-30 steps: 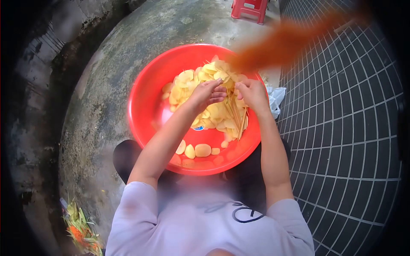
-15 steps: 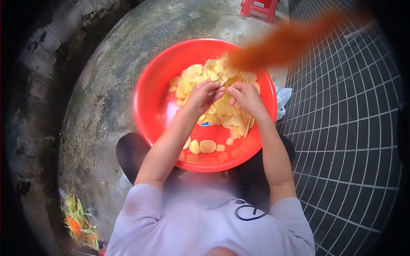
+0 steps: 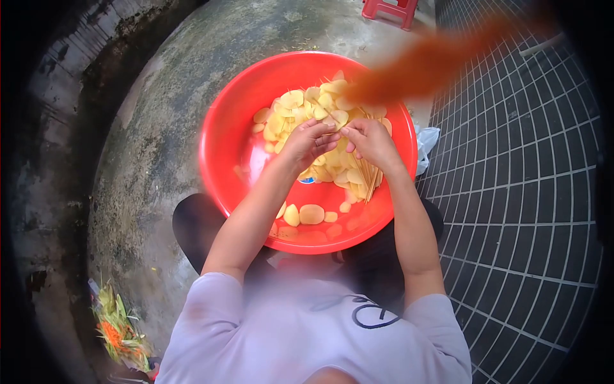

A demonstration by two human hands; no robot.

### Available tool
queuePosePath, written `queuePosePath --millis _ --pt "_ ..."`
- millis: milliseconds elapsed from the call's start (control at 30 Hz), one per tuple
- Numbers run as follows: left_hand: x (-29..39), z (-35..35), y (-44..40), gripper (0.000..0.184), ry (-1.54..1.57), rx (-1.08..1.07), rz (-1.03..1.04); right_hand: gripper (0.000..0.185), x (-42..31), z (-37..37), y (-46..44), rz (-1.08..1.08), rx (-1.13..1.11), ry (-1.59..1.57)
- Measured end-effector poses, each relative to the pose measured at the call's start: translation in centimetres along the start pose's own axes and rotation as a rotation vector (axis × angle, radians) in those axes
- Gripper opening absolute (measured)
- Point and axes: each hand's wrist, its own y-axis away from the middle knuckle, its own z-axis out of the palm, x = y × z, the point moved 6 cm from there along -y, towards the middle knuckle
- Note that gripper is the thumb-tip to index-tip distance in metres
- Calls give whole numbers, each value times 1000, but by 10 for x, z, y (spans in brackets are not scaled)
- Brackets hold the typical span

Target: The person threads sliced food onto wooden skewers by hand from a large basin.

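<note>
Both my hands are over a pile of thin, pale yellow slices [image 3: 291,99], which look like potato, in a wide red basin [image 3: 220,134]. My left hand [image 3: 309,143] is pinched closed around a thin stick that looks like a bamboo skewer; the fingers partly hide it. Close beside it, my right hand [image 3: 373,143] has thumb and fingers closed at the edge of a slice [image 3: 339,118]. Under the right hand, a bundle of bamboo skewers [image 3: 369,178] leans on the pile. Several loose slices [image 3: 311,214] lie in the near part of the basin.
The basin is between my knees [image 3: 197,224] on a concrete floor [image 3: 150,160]. A white plastic bag [image 3: 425,148] touches its right side, near dark tiles [image 3: 511,192]. A red stool [image 3: 390,11] stands at the back. Vegetable scraps [image 3: 118,329] lie lower left. An orange blur [image 3: 416,70] covers the upper right.
The fingertips have shifted slightly, and a slice now shows just above them, between the two hands. The view has moved a little; the basin appears slightly higher.
</note>
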Motion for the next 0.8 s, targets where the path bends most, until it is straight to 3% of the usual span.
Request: queuePosePath --millis 300,600,800 --pt "0 5 4 20 37 3 -15 24 3 -5 -1 -14 47 -18" --pt "-16 3 4 45 -88 -8 -82 22 21 -36 -17 -59 235 -151" --pt "-25 -4 3 41 -115 2 -111 21 35 -48 -30 39 299 -173"
